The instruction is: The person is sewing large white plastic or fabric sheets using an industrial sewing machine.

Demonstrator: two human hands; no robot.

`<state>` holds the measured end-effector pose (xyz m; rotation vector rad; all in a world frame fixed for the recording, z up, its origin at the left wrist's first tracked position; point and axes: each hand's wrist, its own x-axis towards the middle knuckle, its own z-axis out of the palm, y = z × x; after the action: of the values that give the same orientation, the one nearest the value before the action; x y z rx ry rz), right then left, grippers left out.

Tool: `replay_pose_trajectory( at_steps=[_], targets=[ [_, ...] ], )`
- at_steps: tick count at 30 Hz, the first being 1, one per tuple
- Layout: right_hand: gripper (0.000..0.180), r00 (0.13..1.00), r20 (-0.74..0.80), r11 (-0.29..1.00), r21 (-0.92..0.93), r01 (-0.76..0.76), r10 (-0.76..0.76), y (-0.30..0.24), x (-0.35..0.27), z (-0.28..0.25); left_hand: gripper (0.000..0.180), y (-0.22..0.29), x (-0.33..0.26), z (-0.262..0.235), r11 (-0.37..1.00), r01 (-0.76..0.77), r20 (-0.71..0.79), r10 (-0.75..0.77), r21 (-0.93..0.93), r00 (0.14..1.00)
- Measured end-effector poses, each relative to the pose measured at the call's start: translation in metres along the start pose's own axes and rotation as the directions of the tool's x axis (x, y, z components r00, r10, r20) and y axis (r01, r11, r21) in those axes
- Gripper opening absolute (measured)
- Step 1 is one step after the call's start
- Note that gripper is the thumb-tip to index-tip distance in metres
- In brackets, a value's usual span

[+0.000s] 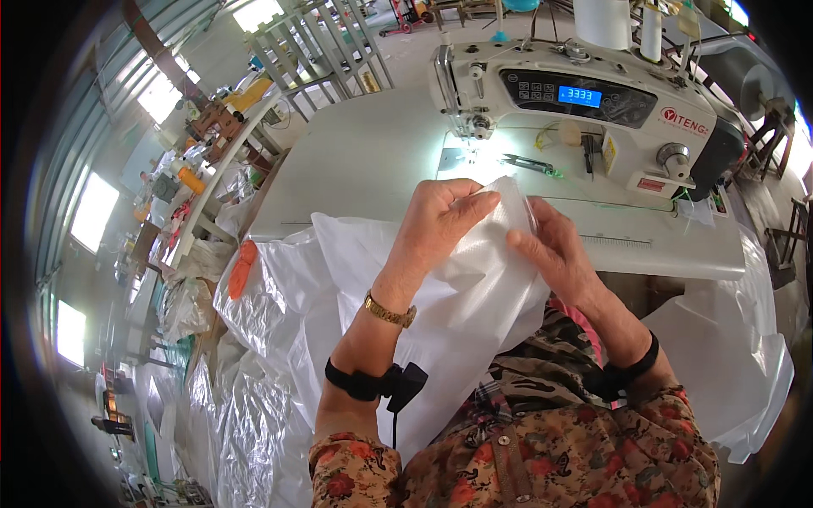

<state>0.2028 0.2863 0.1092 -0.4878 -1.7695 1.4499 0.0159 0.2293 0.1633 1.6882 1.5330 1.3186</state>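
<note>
Well left of and nearer the person than the sewing machine (pixel 686 118), an orange bundle (pixel 243 269) lies on shiny white plastic. The pale tabletop (pixel 347 161) stretches left from beneath the machine. The white sheet (pixel 449 347) hangs over the lap in front of the machine, its top corner raised just short of the lit needle area. The left hand (pixel 440 222), wearing a gold watch (pixel 389 313), has thumb and fingers clamped on the sheet near that corner. Dark snips (pixel 527 163) lie under the machine's arm, just right of its needle. The right hand (pixel 555 252) is at the sheet's right edge, thumb in front; its other fingers are partly hidden, so I cannot tell whether they pinch it. The step in hand looks like straightening the sheet's edge before sewing; the next move calls for keeping that edge flat and guiding it toward the machine's needle.
</note>
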Motion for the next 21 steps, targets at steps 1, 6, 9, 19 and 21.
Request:
replay_pose_trajectory(
  at_steps=[1,6,9,19,21],
  targets=[
    [0.030,0.999,-0.001,0.998,0.055,-0.040,0.040,0.003,0.005,0.000,0.028,-0.003,0.000,0.001,1.000,0.013,0.017,-0.012,-0.023,1.000],
    [0.026,0.994,-0.108,0.996,-0.083,-0.019,0.010,0.003,0.008,0.010,0.026,-0.010,0.001,0.002,0.998,0.010,-0.016,-0.011,-0.065,1.000],
    [0.024,0.987,-0.162,0.999,-0.039,0.009,-0.015,0.001,-0.004,0.018,0.029,-0.011,0.001,0.004,0.998,0.014,-0.027,-0.016,-0.059,1.000],
    [0.063,0.975,0.008,0.799,-0.571,0.187,-0.222,0.008,-0.007,0.024,0.024,-0.031,0.001,0.008,0.984,0.147,-0.027,-0.150,-0.104,0.988],
    [0.069,0.972,0.048,0.758,-0.618,0.209,-0.229,0.011,-0.005,0.025,0.026,-0.037,0.000,0.009,0.977,0.168,-0.023,-0.172,-0.135,0.985]
  ],
)
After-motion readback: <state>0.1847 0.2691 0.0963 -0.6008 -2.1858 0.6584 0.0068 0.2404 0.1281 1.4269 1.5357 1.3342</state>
